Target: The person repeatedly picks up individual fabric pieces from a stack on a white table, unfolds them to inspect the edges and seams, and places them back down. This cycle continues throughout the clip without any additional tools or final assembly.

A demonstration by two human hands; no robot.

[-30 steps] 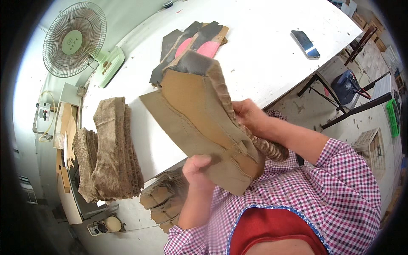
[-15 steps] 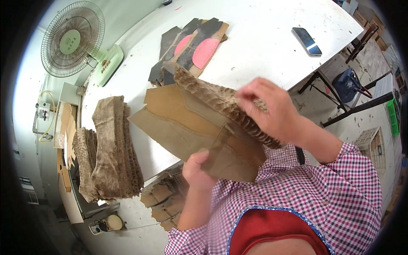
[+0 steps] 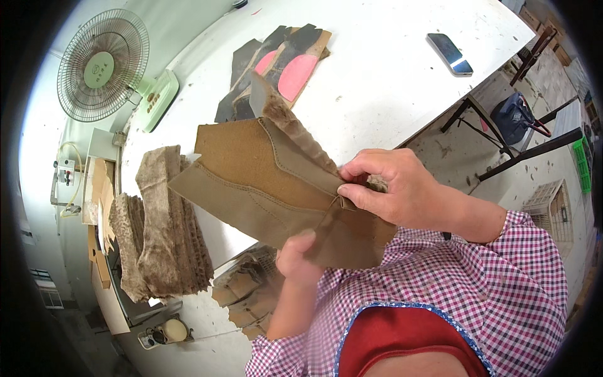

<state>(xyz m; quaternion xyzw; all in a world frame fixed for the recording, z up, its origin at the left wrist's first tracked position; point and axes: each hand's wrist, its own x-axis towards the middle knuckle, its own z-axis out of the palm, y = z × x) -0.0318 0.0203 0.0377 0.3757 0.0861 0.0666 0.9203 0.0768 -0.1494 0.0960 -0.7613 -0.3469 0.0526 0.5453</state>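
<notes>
I hold a stitched brown leather piece [image 3: 235, 147] with two tones and curved seams, tilted above the table's near edge. My left hand [image 3: 298, 259] grips its lower edge, thumb on top and the other fingers hidden underneath. A brown fur piece [image 3: 292, 125] stands up along the far side of the leather. With thumb and forefinger, my right hand [image 3: 397, 190] pinches the fur piece and the leather edge together near a small strap-like seam. A tuft of fur shows inside the curl of that hand.
Stacked brown fur pieces [image 3: 166, 226] lie at the table's left edge. Beyond are dark pieces with pink patches [image 3: 297, 76], a green fan [image 3: 100, 69] and a phone [image 3: 450, 54] on the white table [image 3: 377, 75]. Below, brown pieces [image 3: 239, 286] fill a crate.
My right hand has moved down and left and now pinches the edge. The fur piece has been raised and folded back, baring more leather. My left hand stays on the lower edge.
</notes>
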